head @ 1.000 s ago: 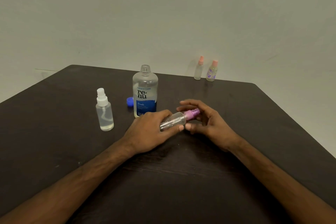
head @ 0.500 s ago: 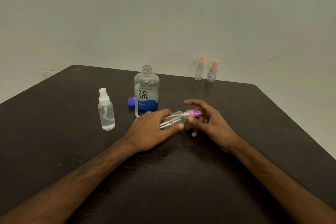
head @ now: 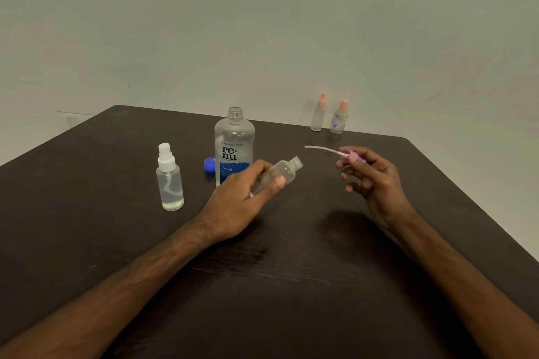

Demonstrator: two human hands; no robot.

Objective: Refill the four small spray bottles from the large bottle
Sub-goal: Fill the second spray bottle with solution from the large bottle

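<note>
Spray bottle (head: 280,173) sits tilted in her left hand (head: 239,198), neck bared for pouring; right hand (head: 372,175) pinches the purple pump (head: 351,156) aside (tube dangling)

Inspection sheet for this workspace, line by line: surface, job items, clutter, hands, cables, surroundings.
Surface: dark table.
Job's things: large bottle upright, uncapped; blue cap beside it; white-topped spray bottle upright, holding liquid; plain pink-capped bottle and purple-patterned pink-capped bottle upright at the far edge; small bottle tilted, neck open; purple spray head with dip tube, off it.
Clutter: nothing seen.
Grippers: left hand grips the small bottle; right hand pinches the purple spray head.
Cables: nothing seen.
Surroundings: plain pale wall.
</note>
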